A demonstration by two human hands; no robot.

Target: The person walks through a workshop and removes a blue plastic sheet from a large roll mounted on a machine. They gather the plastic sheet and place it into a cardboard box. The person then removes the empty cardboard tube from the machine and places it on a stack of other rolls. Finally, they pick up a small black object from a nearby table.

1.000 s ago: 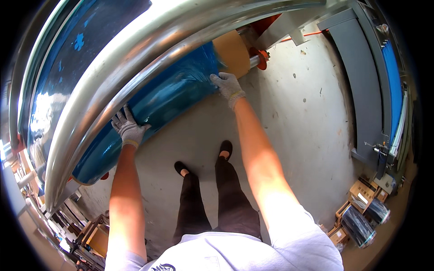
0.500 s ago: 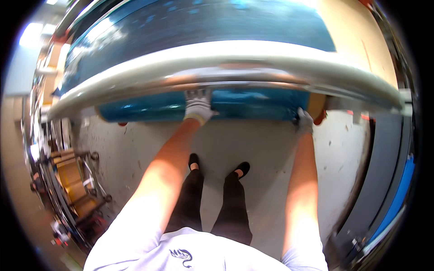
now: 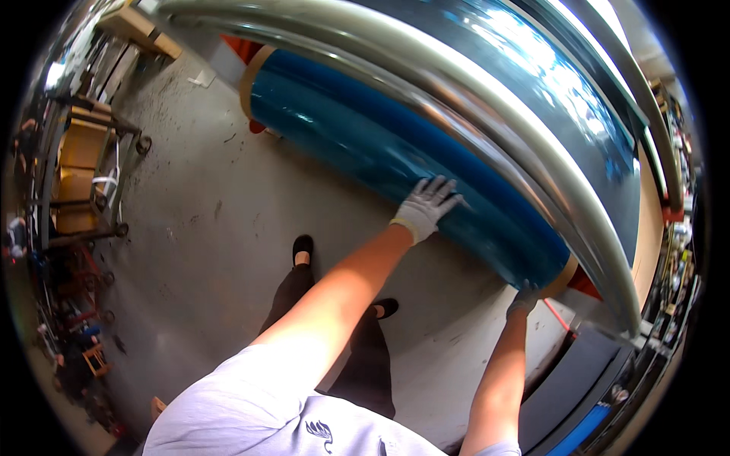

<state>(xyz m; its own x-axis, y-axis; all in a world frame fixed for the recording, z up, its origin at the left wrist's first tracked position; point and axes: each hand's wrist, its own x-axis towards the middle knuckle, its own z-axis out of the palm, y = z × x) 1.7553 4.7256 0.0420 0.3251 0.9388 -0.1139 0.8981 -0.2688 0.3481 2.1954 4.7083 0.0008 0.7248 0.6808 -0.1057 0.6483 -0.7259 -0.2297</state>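
A wide roll of blue plastic film (image 3: 342, 152) on a brown cardboard core lies below a long, shiny metal roller (image 3: 487, 91). My left hand (image 3: 427, 207), in a pale grey knit glove, rests on the film roll right of its middle. Its fingers are spread and nothing is in them. Gloved as well, my right hand (image 3: 523, 298) touches the lower edge of the roll near its right end, beside the core. The fingers there reach up along the film, and they look stretched out. More blue film (image 3: 563, 83) runs over the machine above the roller.
Wheeled carts with cardboard boxes (image 3: 76, 171) stand at the left. A dark grey machine cover (image 3: 570, 372) with a blue strip sits close to my right arm. Red brackets (image 3: 242, 49) show at the roll's ends. My feet stand on the grey floor (image 3: 220, 289).
My view has turned, so the roll now slants down to the right. My left hand lies nearer the roll's right end, its fingers more spread. The right hand remains by that end.
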